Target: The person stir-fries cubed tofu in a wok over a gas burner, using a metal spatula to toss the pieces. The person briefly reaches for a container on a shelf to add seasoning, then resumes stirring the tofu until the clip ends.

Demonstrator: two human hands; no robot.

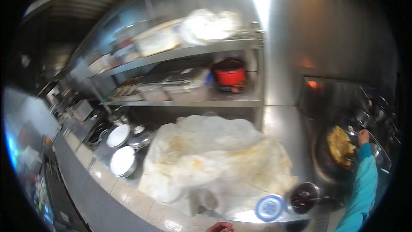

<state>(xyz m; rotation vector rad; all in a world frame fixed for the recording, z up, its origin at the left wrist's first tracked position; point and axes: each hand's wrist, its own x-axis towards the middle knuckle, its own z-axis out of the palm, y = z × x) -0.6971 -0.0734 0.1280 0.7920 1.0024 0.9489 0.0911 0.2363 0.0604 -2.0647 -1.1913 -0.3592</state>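
My right hand [363,137], at the end of a teal sleeve, is curled at the right side of a dark wok [322,159]. Blur hides whether it grips the wok's rim or a utensil handle. Yellow food, perhaps egg [340,146], lies in the wok. Only the fingers of my left hand [220,227] show at the bottom edge, loosely bent; what they hold, if anything, is not visible. Beyond them a large stained whitish cloth or sheet [219,161] covers the counter. A blue-and-white plate [269,207] sits beside a metal pot of dark liquid [303,198].
A two-tier steel shelf [193,103] carries plastic containers [186,88], a red pot [229,72] and a white plastic bag [209,27]. Pots with white tops [123,161] and a glass-lidded pot [140,138] stand left. Metal utensils [363,117] crowd the stove's right side.
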